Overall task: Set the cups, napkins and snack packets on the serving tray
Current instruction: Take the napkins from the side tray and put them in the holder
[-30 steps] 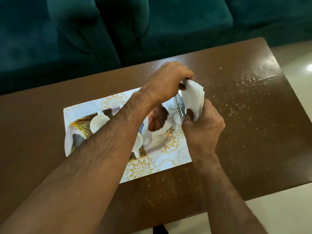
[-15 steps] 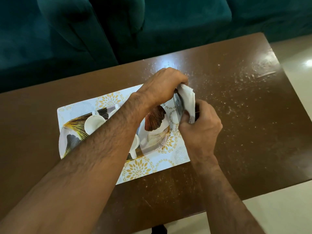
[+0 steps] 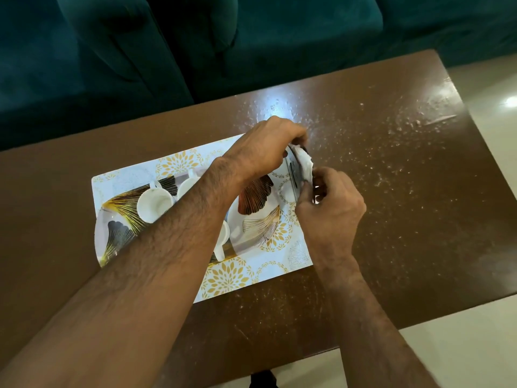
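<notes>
Since a second earlier the white napkin [image 3: 304, 166] had been pressed smaller against a shiny metal holder [image 3: 294, 175], both hands closing in over the right end of the serving tray [image 3: 257, 217]. The left hand [image 3: 268, 147] curled its fingers over the napkin's top while the right hand [image 3: 331, 208] pinched its lower edge, above a patterned placemat [image 3: 229, 278] near the middle of the brown table [image 3: 405, 191]. White cups [image 3: 154, 204] stood at the tray's left end, partly hidden by the left forearm.
</notes>
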`<control>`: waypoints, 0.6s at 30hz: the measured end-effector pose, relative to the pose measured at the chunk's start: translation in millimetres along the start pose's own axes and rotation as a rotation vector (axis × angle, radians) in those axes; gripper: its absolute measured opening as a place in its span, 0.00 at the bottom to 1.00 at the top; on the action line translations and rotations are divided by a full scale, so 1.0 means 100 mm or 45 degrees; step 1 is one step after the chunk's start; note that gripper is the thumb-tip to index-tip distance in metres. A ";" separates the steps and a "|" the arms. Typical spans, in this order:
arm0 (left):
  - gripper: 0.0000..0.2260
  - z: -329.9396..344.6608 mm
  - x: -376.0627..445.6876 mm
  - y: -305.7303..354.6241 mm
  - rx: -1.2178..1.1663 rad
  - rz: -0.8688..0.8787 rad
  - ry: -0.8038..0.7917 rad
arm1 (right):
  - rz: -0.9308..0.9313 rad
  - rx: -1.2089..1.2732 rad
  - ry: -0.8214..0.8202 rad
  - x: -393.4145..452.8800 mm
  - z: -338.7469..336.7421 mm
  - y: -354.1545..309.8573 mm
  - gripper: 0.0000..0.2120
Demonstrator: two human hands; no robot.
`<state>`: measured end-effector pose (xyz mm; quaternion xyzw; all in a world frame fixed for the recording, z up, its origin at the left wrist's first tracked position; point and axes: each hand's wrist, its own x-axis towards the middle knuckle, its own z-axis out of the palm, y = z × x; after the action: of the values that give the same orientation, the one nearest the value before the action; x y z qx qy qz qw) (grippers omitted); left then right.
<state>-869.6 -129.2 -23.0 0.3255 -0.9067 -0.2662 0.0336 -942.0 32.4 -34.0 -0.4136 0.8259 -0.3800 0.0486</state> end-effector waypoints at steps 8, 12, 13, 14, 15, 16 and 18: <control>0.22 0.10 0.03 -0.07 -0.005 0.149 -0.012 | 0.146 -0.091 -0.253 -0.03 0.05 0.04 0.25; 0.21 0.14 -0.01 -0.11 -0.037 0.136 0.026 | 0.160 -0.108 -0.277 -0.04 0.06 0.01 0.17; 0.21 0.14 -0.03 -0.12 -0.051 0.136 0.035 | 0.161 -0.110 -0.280 -0.04 0.05 0.01 0.16; 0.21 0.15 -0.04 -0.13 -0.062 0.135 0.038 | 0.163 -0.113 -0.284 -0.05 0.05 0.00 0.16; 0.21 0.15 -0.06 -0.14 -0.076 0.132 0.039 | 0.164 -0.120 -0.286 -0.06 0.05 0.00 0.15; 0.20 0.15 -0.07 -0.14 -0.093 0.129 0.039 | 0.166 -0.127 -0.285 -0.07 0.05 -0.01 0.15; 0.20 0.17 -0.09 -0.13 -0.127 0.120 0.041 | 0.173 -0.133 -0.279 -0.08 0.05 -0.01 0.14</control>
<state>-859.6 -124.4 -42.7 0.2844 -0.9060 -0.3040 0.0768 -934.3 35.2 -38.9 -0.3978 0.8604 -0.2848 0.1425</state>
